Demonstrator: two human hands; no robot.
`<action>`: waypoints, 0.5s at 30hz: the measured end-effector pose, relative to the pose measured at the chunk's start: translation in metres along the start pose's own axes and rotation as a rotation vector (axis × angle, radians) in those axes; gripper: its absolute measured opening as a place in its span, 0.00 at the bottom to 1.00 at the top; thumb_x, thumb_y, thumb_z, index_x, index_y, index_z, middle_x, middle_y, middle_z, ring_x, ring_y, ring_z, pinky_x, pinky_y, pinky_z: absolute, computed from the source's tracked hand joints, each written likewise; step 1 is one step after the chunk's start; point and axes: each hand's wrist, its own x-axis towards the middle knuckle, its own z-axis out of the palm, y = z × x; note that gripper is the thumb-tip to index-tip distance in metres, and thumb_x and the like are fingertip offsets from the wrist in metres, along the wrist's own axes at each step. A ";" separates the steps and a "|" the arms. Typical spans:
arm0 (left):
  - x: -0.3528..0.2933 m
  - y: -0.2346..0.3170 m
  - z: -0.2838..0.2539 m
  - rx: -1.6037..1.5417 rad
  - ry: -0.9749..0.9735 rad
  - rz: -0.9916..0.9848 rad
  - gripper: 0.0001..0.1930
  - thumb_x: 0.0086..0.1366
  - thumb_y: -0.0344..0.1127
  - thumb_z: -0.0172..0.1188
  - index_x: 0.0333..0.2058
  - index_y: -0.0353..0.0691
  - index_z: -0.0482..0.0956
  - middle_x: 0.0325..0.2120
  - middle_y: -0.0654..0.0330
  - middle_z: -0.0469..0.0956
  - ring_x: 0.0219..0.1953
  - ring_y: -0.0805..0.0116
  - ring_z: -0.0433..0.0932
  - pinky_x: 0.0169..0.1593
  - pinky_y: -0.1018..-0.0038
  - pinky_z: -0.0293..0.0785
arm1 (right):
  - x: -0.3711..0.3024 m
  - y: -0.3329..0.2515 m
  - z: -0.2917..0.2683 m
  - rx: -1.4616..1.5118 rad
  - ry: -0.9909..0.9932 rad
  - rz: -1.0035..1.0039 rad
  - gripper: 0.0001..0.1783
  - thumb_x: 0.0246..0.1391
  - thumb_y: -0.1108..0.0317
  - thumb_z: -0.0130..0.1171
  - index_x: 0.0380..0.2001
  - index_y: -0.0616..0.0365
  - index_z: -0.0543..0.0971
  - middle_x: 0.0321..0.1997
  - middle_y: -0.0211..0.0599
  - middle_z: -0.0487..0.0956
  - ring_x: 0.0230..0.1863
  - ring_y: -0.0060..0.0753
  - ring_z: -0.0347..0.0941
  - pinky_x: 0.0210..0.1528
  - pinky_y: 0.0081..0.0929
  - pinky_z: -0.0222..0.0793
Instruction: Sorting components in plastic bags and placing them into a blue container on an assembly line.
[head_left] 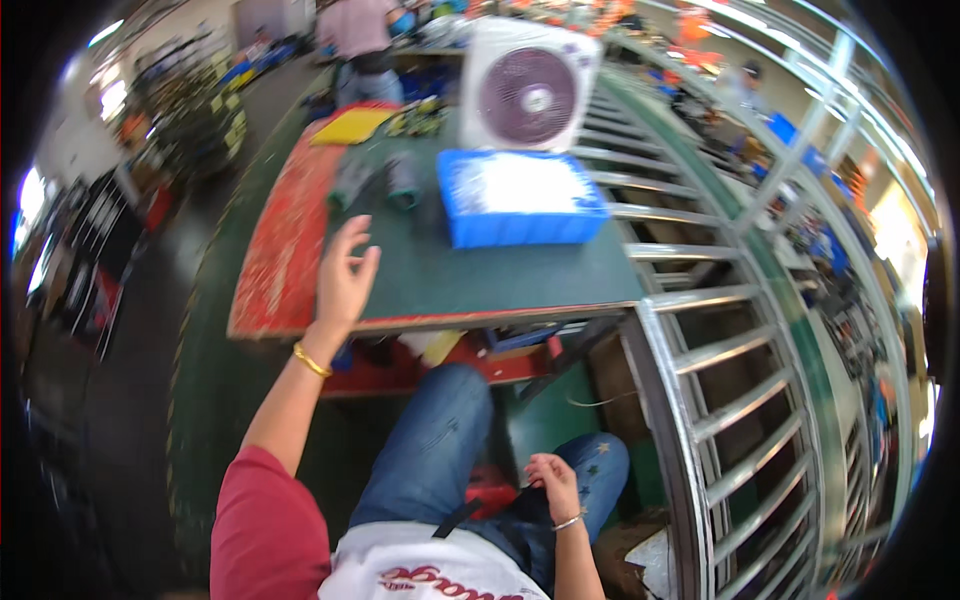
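Left of centre, the empty left hand [345, 280] is parted near two dark cylinders [403, 182]. Lower centre, the right hand [556, 482] half-curls over the jeans [430, 425].

On the worktop [480, 285], the box [525, 234] lies to the right, and the fan [530, 95] stands behind it. Two objects [402, 180] lie left of the box, with the left hand [345, 280] before them. The conveyor [735, 420] is right of the worktop.

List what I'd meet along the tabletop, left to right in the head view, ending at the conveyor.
Red-painted strip, left hand, blurred dark cylindrical item, blue bin, metal roller conveyor.
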 end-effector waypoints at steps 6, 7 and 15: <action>-0.144 -0.004 -0.038 0.204 -0.324 0.098 0.09 0.63 0.30 0.61 0.43 0.41 0.80 0.38 0.54 0.82 0.39 0.53 0.81 0.43 0.63 0.79 | 0.015 0.003 0.018 -0.134 -0.024 0.089 0.15 0.66 0.58 0.55 0.44 0.60 0.78 0.34 0.31 0.82 0.29 0.18 0.74 0.32 0.15 0.69; -0.169 -0.014 -0.044 0.233 -0.357 0.004 0.10 0.63 0.31 0.61 0.43 0.41 0.80 0.37 0.54 0.82 0.40 0.53 0.81 0.42 0.63 0.79 | 0.016 0.003 0.023 -0.133 -0.039 0.108 0.15 0.66 0.58 0.55 0.43 0.60 0.78 0.34 0.31 0.82 0.29 0.17 0.74 0.32 0.15 0.69; -0.242 -0.169 -0.060 0.262 -0.148 -0.525 0.16 0.63 0.32 0.64 0.49 0.35 0.77 0.37 0.52 0.82 0.35 0.62 0.84 0.38 0.70 0.79 | 0.026 0.019 0.050 -0.145 -0.071 0.164 0.15 0.66 0.58 0.56 0.43 0.60 0.78 0.33 0.31 0.82 0.28 0.17 0.74 0.29 0.14 0.68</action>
